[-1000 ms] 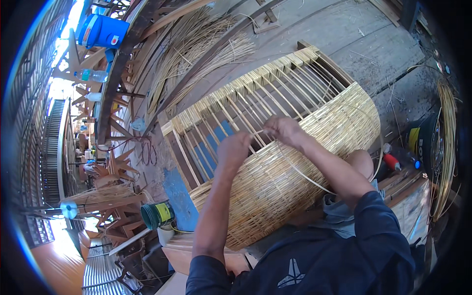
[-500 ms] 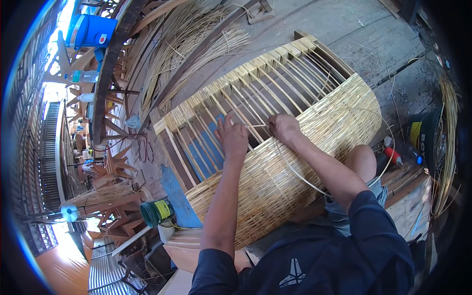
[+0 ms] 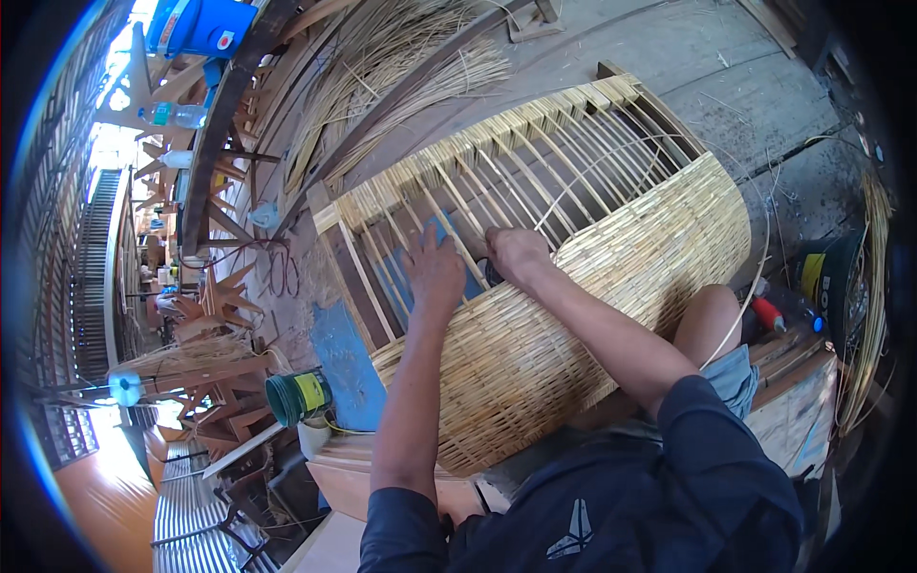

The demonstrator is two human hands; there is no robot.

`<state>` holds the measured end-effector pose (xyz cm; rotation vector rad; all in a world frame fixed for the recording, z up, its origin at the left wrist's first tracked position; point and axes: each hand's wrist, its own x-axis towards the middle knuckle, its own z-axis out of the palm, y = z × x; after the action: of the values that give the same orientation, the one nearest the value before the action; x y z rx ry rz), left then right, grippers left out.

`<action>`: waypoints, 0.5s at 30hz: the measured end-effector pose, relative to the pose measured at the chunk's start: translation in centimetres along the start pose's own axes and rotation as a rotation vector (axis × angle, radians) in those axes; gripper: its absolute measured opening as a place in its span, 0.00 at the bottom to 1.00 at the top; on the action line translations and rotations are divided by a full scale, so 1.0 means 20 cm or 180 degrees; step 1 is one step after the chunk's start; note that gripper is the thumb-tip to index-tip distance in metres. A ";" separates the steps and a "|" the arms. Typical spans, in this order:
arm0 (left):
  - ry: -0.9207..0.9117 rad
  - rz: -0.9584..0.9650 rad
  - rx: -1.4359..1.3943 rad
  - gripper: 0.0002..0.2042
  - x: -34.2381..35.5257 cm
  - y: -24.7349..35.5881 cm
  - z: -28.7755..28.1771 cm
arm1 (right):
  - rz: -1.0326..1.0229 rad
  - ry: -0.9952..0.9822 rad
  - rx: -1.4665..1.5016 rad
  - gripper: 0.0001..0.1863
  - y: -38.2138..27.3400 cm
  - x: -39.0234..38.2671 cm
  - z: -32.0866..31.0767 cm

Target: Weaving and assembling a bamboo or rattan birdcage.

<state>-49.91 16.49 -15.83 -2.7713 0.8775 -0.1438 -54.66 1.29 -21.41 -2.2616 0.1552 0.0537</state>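
A curved wicker panel [image 3: 564, 315] of tan cane lies across my lap. Its near part is densely woven, while bare upright stakes [image 3: 497, 181] span the open far part to a cane-wrapped rail [image 3: 468, 143]. My left hand [image 3: 436, 272] rests over the stakes at the edge of the weave, fingers stretched out and holding nothing. Just right of it, my right hand [image 3: 516, 256] is closed with its fingertips down among the stakes. A long thin cane strand [image 3: 587, 172] comes from the right hand, loops over the panel's far right and drops near my knee; the pinched part is hidden.
Bundles of loose cane [image 3: 382, 86] lie on the floor beyond the panel. Another cane bundle [image 3: 874, 296] hangs at the right beside a dark bucket [image 3: 831, 272]. A red bottle [image 3: 767, 314] lies near my knee, and a green bucket [image 3: 296, 396] stands at the left.
My right hand has shifted left along the weave's edge, closer to my left hand. The strand's loop has swung up and right over the stakes. The view has shifted slightly.
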 end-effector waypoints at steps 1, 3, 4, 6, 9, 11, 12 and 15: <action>-0.0021 -0.0116 -0.0124 0.15 -0.01 0.00 0.03 | -0.0208 0.0074 0.0009 0.08 0.00 0.01 0.02; 0.0135 -0.0141 -0.0341 0.15 -0.01 0.00 0.06 | -0.0344 0.0054 0.0089 0.08 -0.01 0.02 0.04; -0.0010 -0.0230 -0.0440 0.15 -0.01 0.00 0.05 | -0.0273 -0.0041 0.0163 0.09 -0.02 0.02 0.04; -0.0072 -0.0347 -0.0493 0.14 0.01 0.02 0.02 | -0.0199 -0.0115 0.0264 0.11 -0.04 0.03 0.03; -0.0030 -0.0440 -0.1064 0.13 -0.01 0.03 -0.09 | -0.0021 -0.0131 0.0223 0.12 -0.08 0.03 0.01; 0.0280 -0.0378 -0.0697 0.12 -0.11 -0.05 -0.23 | -0.0644 0.0912 0.0007 0.12 -0.14 0.00 0.00; 0.0600 -0.0182 -0.0602 0.12 -0.15 -0.11 -0.30 | -0.0929 0.1678 0.0005 0.12 -0.18 -0.01 -0.01; 0.0603 -0.0367 -0.0888 0.12 -0.23 -0.27 -0.42 | -0.1300 0.0254 0.1270 0.10 -0.30 -0.07 0.01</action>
<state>-51.90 21.87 -6.48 -3.1113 0.8375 -0.3323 -55.18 5.34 -16.73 -1.8574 -0.2369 -0.2622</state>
